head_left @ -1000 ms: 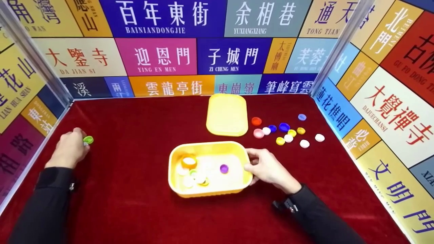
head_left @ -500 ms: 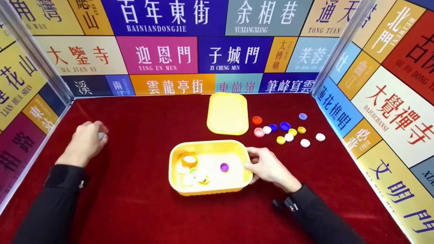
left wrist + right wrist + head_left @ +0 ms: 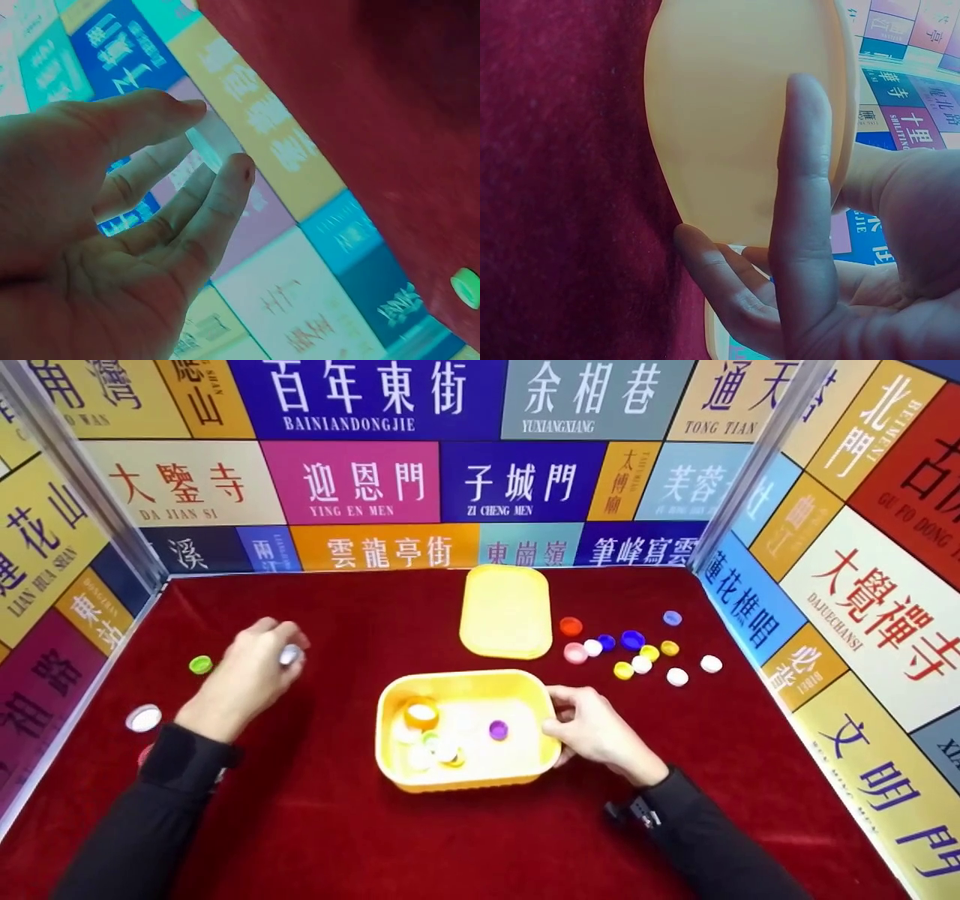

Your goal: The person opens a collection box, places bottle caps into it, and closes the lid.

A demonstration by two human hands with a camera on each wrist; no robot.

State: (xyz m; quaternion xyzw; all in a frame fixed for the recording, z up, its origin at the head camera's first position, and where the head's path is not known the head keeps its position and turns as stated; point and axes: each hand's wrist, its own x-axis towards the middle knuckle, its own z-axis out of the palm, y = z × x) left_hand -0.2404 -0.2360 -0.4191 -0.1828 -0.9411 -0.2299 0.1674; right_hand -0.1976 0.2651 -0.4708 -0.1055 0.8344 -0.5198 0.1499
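Logging from the head view, twelve set toward the lettered back wall (image 3: 360, 484), left to right.

Far left: a large white cap (image 3: 143, 718) at eight o'clock from the left hand (image 3: 251, 671). Just below it, a red piece (image 3: 145, 754), mostly hidden by the left sleeve (image 3: 150, 810), so I can't name it. Green cap (image 3: 200, 664) at nine o'clock.

Left hand: fingers curved, a pale cap (image 3: 289, 655) pinched between thumb and fingertips; left wrist view agrees. I read the hand as raised off the red cloth (image 3: 315, 840).

Middle: yellow box (image 3: 465, 781), upright, just short of four o'clock from the pinched cap, bare cloth between them. Its long axis runs about nine to three. I judge this the relation to mind: the nine-o'clock end faces the cap, the far end is taken. Inside, an orange cap (image 3: 421, 712) sits toward nine, a purple cap (image 3: 499, 730) toward three.

Yellow lid (image 3: 506, 611) lies apart from the box, between twelve and one.

Right hand (image 3: 600, 731): grips the box at its three-o'clock end, touching, so it is the nearer of the two.

Far right: loose caps scattered at two o'clock from the box, a red cap (image 3: 571, 626) among them.
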